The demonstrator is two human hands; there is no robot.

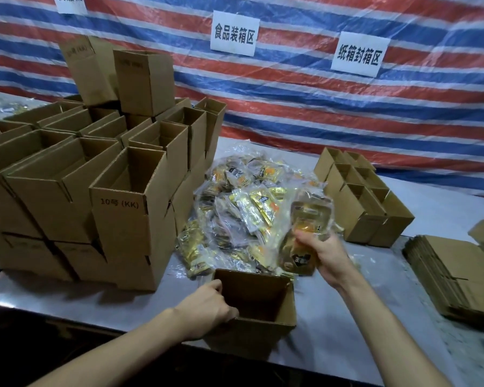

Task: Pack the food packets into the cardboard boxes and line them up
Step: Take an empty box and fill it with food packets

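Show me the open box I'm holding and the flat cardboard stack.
open brown cardboard box (254, 294): head view, inner far wall.
flat brown cardboard stack (458, 263): head view, top sheet.

L hand (207, 308) grips box (266, 331) rim, R hand (327, 255) raised, pinching packets (309, 213).

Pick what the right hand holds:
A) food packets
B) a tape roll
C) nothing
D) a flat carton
A: the right hand grips a bunch of packets near the open box, while the left hand holds the box's left wall.
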